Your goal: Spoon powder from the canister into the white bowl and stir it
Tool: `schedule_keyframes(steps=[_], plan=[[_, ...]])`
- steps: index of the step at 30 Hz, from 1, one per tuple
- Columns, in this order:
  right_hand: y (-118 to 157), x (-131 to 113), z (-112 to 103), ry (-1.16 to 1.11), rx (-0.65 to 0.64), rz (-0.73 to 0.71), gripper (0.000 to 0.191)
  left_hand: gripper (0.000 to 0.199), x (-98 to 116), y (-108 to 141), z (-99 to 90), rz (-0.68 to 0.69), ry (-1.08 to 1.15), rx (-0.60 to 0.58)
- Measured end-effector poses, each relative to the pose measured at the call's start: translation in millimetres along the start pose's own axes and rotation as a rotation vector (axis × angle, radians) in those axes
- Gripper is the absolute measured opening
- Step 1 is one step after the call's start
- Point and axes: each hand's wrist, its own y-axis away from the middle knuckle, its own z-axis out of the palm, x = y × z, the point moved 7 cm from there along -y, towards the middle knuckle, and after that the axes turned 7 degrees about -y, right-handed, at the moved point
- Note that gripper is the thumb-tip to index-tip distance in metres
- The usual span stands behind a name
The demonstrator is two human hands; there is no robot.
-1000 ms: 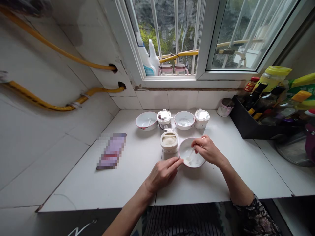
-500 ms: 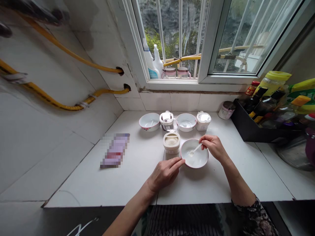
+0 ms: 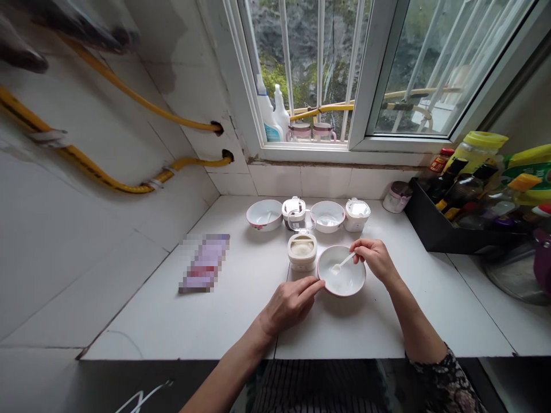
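Observation:
Between finger and thumb, my right hand (image 3: pixel 375 259) pinches the handle of a small white spoon (image 3: pixel 345 261). Its scoop is inside a white bowl (image 3: pixel 350 282) with a pink rim. My left hand (image 3: pixel 289 305) rests at the bowl's left edge, fingers together with the tips at the rim; its thumb is mostly hidden. Just left of the bowl stands a white seasoning jar (image 3: pixel 302 265) holding a pale, grainy content. Its clear lid (image 3: pixel 302 220) is raised behind it.
Behind are a floral bowl (image 3: pixel 263 216) with a spoon inside, another bowl (image 3: pixel 328 215) and two lidded jars, one at the right (image 3: pixel 357 215). A black bin (image 3: pixel 430 229) of bottles stands right. A blurred purple item (image 3: pixel 205 264) lies left. The window frame (image 3: pixel 310 150) borders the back wall.
The whole view has shifted slightly. My hands, the spoon and the bowl keep nearly the same positions relative to one another.

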Motion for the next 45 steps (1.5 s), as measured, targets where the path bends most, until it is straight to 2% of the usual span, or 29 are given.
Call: schedule_keyframes(steps=[6, 11, 15, 19, 21, 23, 25, 27, 32, 36, 40, 45], plan=[[-7.9, 5.0, -4.2, -0.201, -0.007, 0.048, 0.014, 0.039, 0.6, -1.1, -0.6, -0.005, 0.000, -0.002], [-11.3, -8.8, -0.5, -0.240, 0.063, -0.049, 0.015, 0.038, 0.6, -0.7, 0.1, 0.000, -0.001, 0.014], [-4.4, -35.8, 15.7, -0.157, 0.141, -0.265, 0.018, 0.037, 0.8, -1.6, -0.6, -0.003, -0.014, 0.025], [12.5, -62.1, 40.5, 0.146, 0.157, -0.615, 0.016, 0.035, 2.4, -3.9, -3.1, 0.003, -0.025, 0.052], [21.1, -67.5, 52.3, 0.281, 0.127, -0.769, 0.017, 0.034, 2.9, -4.9, -3.6, 0.007, -0.021, 0.053], [24.4, -66.2, 55.3, 0.316, 0.129, -0.816, 0.019, 0.034, 2.9, -5.5, -3.4, 0.007, -0.016, 0.046], [21.3, -60.2, 48.8, 0.257, 0.182, -0.745, 0.018, 0.033, 2.7, -5.5, -3.3, 0.006, -0.017, 0.043], [14.3, -50.4, 40.6, 0.136, 0.215, -0.606, 0.018, 0.033, 2.4, -4.9, -3.4, 0.006, -0.021, 0.049], [-2.4, -26.4, 33.8, -0.240, 0.134, -0.264, 0.022, 0.033, 1.5, -2.4, -2.2, 0.000, -0.034, 0.047], [-7.2, -16.8, 26.2, -0.381, 0.093, -0.102, 0.023, 0.034, 1.1, -1.5, -1.0, -0.002, -0.029, 0.018], [-7.8, -19.4, 6.8, -0.326, 0.059, -0.149, 0.018, 0.035, 0.5, -0.6, -0.4, -0.001, -0.019, 0.004], [-1.4, -24.3, -2.6, 0.125, -0.042, -0.314, 0.014, 0.036, 0.7, 0.4, -0.4, 0.002, -0.016, 0.012]])
